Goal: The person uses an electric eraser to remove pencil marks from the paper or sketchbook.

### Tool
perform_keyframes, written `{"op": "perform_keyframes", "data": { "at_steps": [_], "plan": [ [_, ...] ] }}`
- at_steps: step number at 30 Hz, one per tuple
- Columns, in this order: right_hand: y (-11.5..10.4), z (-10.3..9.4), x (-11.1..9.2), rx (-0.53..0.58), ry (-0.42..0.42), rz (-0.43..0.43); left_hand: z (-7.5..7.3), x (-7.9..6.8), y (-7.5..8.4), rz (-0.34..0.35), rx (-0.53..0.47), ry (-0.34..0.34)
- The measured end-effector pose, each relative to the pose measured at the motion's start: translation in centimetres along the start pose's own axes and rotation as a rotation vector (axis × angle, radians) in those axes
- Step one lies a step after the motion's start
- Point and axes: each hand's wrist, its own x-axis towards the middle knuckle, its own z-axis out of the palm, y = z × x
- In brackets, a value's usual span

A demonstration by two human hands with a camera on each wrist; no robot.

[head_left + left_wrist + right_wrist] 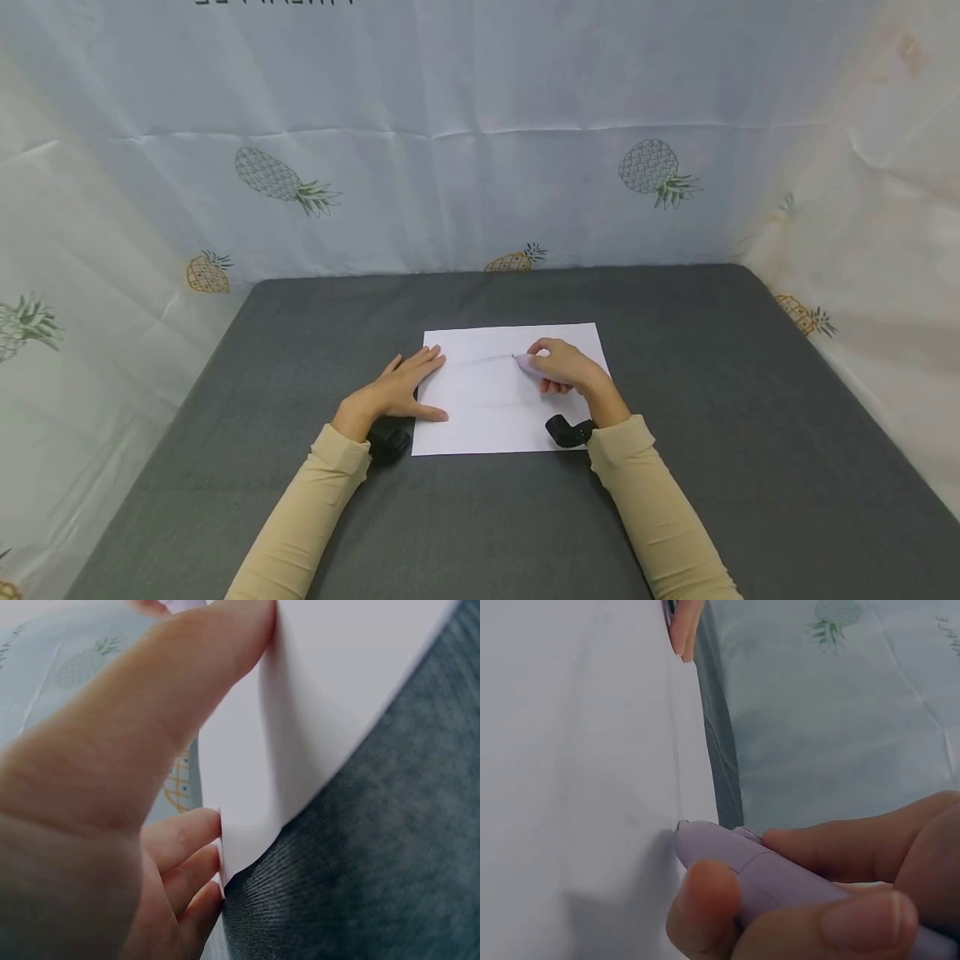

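Note:
A white sheet of paper lies on the dark grey table. My left hand rests with spread fingers on its left edge. In the left wrist view the thumb lies across the paper, and the other fingertips touch its border. My right hand grips a lavender utility knife between thumb and fingers, over the upper right part of the sheet. The knife's small metal tip meets the paper. A faint straight line runs leftward from that tip; whether it is a cut or a crease I cannot tell.
Black wrist cameras sit under both wrists, the right one over the paper's lower edge. The grey tabletop extends around the sheet. Behind it hangs a pale curtain with printed pineapples.

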Motion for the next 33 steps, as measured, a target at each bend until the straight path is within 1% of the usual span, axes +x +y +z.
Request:
{"op": "perform_keyframes", "data": {
  "at_steps": [5,8,14,21,33],
  "plan": [
    [0.07,-0.02,-0.33,-0.008,-0.019,0.005,0.18,-0.09,-0.12,-0.003,0.001,-0.006],
    [-0.03,0.11,-0.36,-0.002,-0.012,0.0,0.19,-0.17,-0.13,0.0,0.004,-0.008],
    [-0.37,0.25,-0.02,0.012,0.009,-0.01,-0.15,-0.18,-0.07,0.007,0.003,0.003],
    [-0.56,0.03,-0.13,0.009,0.0,-0.015,-0.51,-0.32,-0.08,0.012,-0.002,-0.001],
    [-0.71,-0.68,-0.41,0.011,-0.028,-0.017,-0.03,-0.08,-0.14,0.011,0.006,0.002]
  ]
}}
